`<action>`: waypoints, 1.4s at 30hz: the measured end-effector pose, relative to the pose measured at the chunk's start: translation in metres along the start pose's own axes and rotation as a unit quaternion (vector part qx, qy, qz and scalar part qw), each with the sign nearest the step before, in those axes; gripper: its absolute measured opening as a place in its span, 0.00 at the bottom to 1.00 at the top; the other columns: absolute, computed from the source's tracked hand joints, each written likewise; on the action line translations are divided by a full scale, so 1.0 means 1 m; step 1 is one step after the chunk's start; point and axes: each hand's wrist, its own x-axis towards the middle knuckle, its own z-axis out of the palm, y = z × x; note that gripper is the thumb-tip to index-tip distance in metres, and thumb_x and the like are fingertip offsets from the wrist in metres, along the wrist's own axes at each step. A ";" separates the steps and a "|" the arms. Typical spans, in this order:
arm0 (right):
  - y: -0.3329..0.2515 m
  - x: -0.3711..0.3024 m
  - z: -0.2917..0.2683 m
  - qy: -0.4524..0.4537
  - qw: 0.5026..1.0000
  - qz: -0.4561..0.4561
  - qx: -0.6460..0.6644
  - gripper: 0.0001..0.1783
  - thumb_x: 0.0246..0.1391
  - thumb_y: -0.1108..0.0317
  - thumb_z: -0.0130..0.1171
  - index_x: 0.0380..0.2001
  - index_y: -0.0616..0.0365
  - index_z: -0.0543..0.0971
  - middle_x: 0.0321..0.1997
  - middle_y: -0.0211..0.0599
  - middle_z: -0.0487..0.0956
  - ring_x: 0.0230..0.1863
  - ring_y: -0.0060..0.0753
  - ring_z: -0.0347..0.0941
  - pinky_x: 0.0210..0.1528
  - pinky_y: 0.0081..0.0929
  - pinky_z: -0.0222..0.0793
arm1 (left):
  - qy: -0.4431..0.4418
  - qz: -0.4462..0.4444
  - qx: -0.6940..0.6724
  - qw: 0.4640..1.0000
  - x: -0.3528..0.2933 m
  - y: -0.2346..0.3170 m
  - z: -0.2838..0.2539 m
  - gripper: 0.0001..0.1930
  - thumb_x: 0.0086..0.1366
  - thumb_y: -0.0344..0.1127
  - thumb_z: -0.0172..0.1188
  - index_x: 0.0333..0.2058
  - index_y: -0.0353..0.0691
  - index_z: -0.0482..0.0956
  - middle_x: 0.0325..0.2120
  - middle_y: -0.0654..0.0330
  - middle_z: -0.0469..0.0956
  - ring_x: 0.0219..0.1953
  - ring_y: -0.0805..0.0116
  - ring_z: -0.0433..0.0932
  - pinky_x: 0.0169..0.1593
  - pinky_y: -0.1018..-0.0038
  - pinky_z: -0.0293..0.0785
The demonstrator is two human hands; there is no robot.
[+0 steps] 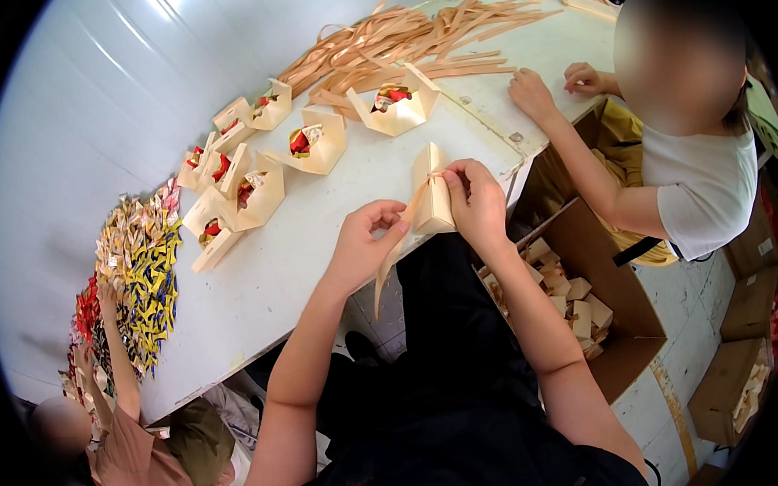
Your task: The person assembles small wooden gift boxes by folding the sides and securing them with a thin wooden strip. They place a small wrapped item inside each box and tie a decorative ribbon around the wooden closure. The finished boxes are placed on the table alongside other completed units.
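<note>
In front of me, at the table's near edge, stands a closed cream folded-paper gift box (438,207) with a tan ribbon (415,204) around it. My right hand (477,205) is closed at the box's right side, thumb and fingers pinching the ribbon by its knot on top. On the left, my left hand (367,240) curls its fingers at the ribbon's loose end, which hangs down past the table edge. The exact pinch of the left fingertips is partly hidden. Beyond my hands, several open cream boxes (318,145) hold small red and white wrapped pieces.
Loose tan ribbons (370,46) lie heaped at the back of the white table (277,288). Wrapped sweets (148,264) are piled at left, where a co-worker's arms (121,363) reach. Another person (698,178) sits at right. A carton (628,349) of closed boxes stands beside my right arm.
</note>
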 end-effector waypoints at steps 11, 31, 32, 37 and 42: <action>0.003 0.000 0.007 0.014 0.999 -0.025 -0.037 0.05 0.66 0.68 0.65 0.38 0.59 0.82 0.37 0.44 0.84 0.38 0.53 0.82 0.40 0.44 0.78 | 0.037 0.031 -0.244 0.969 0.053 0.033 0.003 0.13 0.77 0.35 0.66 0.50 0.30 0.87 0.43 0.59 0.88 0.49 0.71 0.84 0.59 0.69 0.78; 0.009 0.029 -0.004 -0.144 0.988 0.015 -0.051 0.11 0.68 0.61 0.64 0.39 0.58 0.84 0.35 0.48 0.86 0.38 0.50 0.84 0.40 0.44 0.78 | 0.007 0.125 -0.109 0.986 0.079 -0.007 0.015 0.18 0.74 0.26 0.67 0.61 0.31 0.81 0.47 0.59 0.86 0.44 0.73 0.84 0.55 0.75 0.79; 0.017 0.043 -0.009 -0.197 0.979 0.016 -0.044 0.13 0.69 0.60 0.63 0.38 0.59 0.85 0.34 0.49 0.86 0.37 0.49 0.84 0.40 0.42 0.78 | 0.016 0.137 -0.080 0.987 0.078 -0.007 0.013 0.16 0.74 0.26 0.67 0.58 0.32 0.82 0.46 0.59 0.87 0.43 0.73 0.84 0.53 0.75 0.79; 0.024 0.119 -0.036 -0.416 0.900 0.130 -0.013 0.28 0.67 0.45 0.67 0.37 0.65 0.87 0.27 0.40 0.82 0.33 0.35 0.78 0.39 0.35 0.73 | 0.060 0.216 -0.035 0.974 0.076 -0.001 0.023 0.09 0.70 0.24 0.71 0.45 0.37 0.79 0.39 0.58 0.88 0.38 0.76 0.84 0.45 0.76 0.77; -0.040 0.149 -0.044 -0.432 0.882 0.174 -0.071 0.30 0.64 0.42 0.67 0.35 0.64 0.89 0.25 0.37 0.81 0.25 0.35 0.74 0.34 0.40 0.74 | 0.119 0.315 0.188 0.923 0.072 -0.002 0.028 0.18 0.68 0.24 0.73 0.48 0.37 0.71 0.34 0.60 0.89 0.33 0.77 0.83 0.39 0.76 0.76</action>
